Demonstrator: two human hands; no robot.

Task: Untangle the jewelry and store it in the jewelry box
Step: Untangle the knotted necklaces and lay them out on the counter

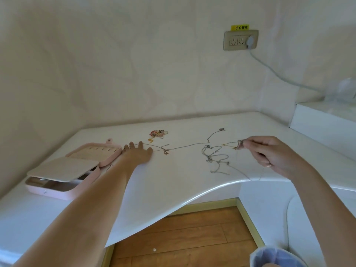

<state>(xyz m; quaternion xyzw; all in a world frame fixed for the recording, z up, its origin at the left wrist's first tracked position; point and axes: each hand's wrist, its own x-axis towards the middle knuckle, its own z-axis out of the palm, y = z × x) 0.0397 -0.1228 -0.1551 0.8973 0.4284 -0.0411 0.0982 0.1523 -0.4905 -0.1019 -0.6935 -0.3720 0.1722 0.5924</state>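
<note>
A pink jewelry box (pixel 63 170) lies open at the left of the white counter (pixel 173 180), its beige tray swung out. My left hand (pixel 139 152) rests flat beside the box, fingers spread, pressing one end of a thin silver chain (pixel 185 146) that runs right across the counter. My right hand (pixel 269 153) is raised at the right, thumb and forefinger pinched on a small gold-and-silver pendant chain (pixel 238 144). A loose tangle of silver chains (pixel 215 158) lies between my hands. A small heap of red and gold jewelry (pixel 158 134) sits further back.
The counter's curved front edge drops to a wooden floor (pixel 183 237). A wall socket (pixel 240 39) with a grey cable (pixel 279 74) is at the upper right. A raised white ledge (pixel 323 124) borders the counter's right side. A blue bin rim (pixel 275 257) shows at the bottom.
</note>
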